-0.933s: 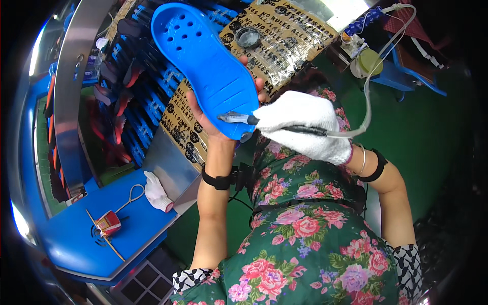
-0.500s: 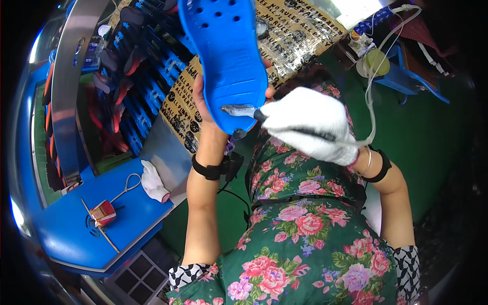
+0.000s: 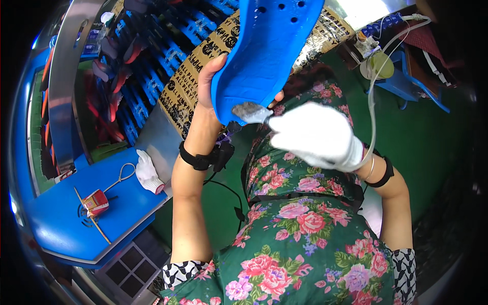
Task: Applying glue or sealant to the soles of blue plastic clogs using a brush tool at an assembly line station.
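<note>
A blue shoe sole (image 3: 259, 66), with a raised rim and several small holes toward its far end, is held up in front of me. My left hand (image 3: 211, 76) is bare and wraps round it from beneath, thumb along the left rim and fingertips showing past the right edge. My right hand (image 3: 315, 134), in a white knit glove, is closed round the dark handle of a brush (image 3: 249, 112). The brush's greyish, wet-looking bristles lie over the sole's near end; I cannot tell whether they touch it. Wet sheen shows on the sole.
Printed-tape-covered cardboard (image 3: 203, 66) lies behind the sole. At left is a blue table (image 3: 56, 218) with a white glove (image 3: 147, 173) and a small red box (image 3: 96, 202). Dark and red shoe parts (image 3: 119, 81) stand on a rack. A pale hose (image 3: 372, 101) runs down to my right wrist.
The sole has shifted right and tilted, its far end swinging right. My left forearm has moved left, and the brush has moved slightly right, its bristles now turned broadside.
</note>
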A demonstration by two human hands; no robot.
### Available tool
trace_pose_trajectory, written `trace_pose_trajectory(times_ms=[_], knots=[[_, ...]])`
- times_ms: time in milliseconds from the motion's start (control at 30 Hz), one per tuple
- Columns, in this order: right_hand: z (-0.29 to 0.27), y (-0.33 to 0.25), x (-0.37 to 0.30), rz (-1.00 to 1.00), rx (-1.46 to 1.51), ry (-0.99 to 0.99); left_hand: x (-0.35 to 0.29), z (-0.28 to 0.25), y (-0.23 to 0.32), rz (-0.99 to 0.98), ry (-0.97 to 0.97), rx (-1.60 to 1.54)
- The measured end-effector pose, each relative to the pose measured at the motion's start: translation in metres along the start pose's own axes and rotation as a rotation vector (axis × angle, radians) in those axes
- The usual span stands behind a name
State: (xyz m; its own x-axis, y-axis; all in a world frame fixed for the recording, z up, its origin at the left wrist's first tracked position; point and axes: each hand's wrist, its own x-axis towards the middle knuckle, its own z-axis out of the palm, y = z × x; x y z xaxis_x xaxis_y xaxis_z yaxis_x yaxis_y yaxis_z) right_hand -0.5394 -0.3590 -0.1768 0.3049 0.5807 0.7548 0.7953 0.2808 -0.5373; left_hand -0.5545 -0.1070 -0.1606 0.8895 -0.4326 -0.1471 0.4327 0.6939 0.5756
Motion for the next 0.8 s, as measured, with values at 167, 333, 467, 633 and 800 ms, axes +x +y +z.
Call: trace_pose_trajectory(times_ms=[167,333,467,633,800], knots=[[-0.003,-0.015,0.003,0.076,0.227,-0.063,-0.003,-0.001,-0.001,-0.051,-0.033,-0.137],[0.001,-0.006,0.014,0.212,0.166,0.086,0.001,-0.002,0.000,0.007,-0.054,-0.093],[0.008,-0.013,0.009,0.441,0.521,0.142,0.008,-0.010,-0.001,0.007,-0.093,-0.166],[0.009,-0.007,0.016,0.382,0.305,0.110,0.013,-0.019,-0.001,0.023,-0.192,-0.222],[-0.012,0.001,0.019,0.717,0.607,0.221,0.008,-0.009,-0.014,0.074,0.047,-0.242]])
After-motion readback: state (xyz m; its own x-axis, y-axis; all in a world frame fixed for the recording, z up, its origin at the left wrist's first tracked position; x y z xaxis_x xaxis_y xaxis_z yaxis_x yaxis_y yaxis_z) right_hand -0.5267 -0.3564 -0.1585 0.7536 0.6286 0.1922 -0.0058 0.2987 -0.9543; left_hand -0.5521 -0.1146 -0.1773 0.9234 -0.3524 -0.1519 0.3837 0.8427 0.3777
